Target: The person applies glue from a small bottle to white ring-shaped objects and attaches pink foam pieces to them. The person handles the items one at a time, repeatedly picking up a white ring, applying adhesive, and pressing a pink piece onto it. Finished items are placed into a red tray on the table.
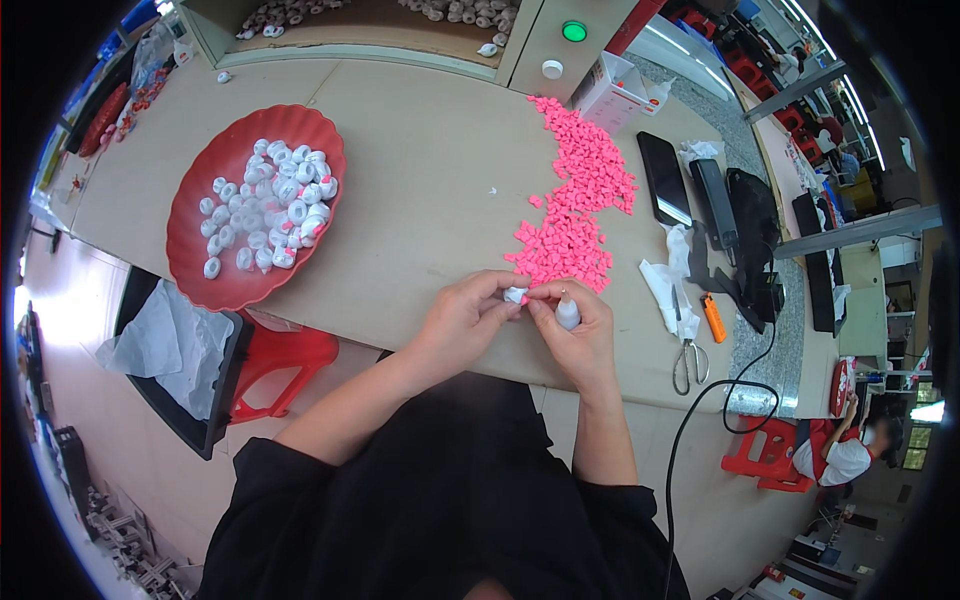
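At the near end of a heap of small bright-pink pieces (585,175), a person's left hand (470,315) pinches a small white rounded piece (513,295) by the fingertips, seemingly leaving its edge exposed for the right hand (580,335), whose fingertips meet a pink bit (525,300) there while its palm cradles a slim-tipped white bottle (568,317), likely for quick use. Left of the heap, a red scalloped bowl (190,225) holds white rounded pieces (285,188), several showing pink

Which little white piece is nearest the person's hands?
The white piece pinched in the left hand's fingertips. The other white pieces lie farther away, many in the red bowl.
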`<state>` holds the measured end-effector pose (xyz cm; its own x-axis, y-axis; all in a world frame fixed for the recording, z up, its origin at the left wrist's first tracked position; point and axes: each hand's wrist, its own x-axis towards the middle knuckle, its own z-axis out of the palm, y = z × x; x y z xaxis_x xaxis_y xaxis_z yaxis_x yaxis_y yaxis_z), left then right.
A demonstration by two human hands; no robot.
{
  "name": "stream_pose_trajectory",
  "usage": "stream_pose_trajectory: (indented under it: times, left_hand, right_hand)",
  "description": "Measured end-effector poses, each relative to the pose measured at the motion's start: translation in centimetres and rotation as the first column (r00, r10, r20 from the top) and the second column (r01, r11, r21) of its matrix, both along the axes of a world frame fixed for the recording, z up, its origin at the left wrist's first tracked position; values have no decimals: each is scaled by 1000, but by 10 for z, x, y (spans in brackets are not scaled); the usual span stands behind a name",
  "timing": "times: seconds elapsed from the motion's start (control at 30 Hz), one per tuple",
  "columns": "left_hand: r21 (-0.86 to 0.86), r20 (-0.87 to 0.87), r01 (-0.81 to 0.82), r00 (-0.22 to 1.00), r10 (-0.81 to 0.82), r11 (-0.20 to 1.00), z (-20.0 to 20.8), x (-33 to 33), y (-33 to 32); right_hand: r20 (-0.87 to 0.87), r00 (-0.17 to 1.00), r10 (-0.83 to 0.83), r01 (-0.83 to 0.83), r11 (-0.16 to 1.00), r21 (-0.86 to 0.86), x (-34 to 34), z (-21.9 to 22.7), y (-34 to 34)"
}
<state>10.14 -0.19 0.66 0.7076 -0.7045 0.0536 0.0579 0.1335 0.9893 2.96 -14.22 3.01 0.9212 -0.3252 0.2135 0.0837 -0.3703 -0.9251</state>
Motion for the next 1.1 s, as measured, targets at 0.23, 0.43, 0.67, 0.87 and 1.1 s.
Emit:
stream_pose_trajectory:
  times: [0.23,0.43,0.67,0.87,1.1]
  left_hand:
    - [-82,-55,-35,998,31,996,-2,-2,-2]
    - [-70,-38,-34,999,31,997,-3,-1,-1]
    - [58,107,8,994,-14,998,1,0,2]
    - [48,90,17,996,-22,999,2,-2,2]
    - [-154,-212,45,974,-78,987,8,2,2]
  right_hand:
    - [56,998,-9,5,998,70,-2,-8,4]
    - [34,998,-50,47,996,69,-3,-12,5]
    - [-145,989,-12,55,953,298,-1,2,0]
    - [-151,986,-69,111,949,293,2,-4,2]
    - [-110,990,-90,120,944,308,-1,-3,9]
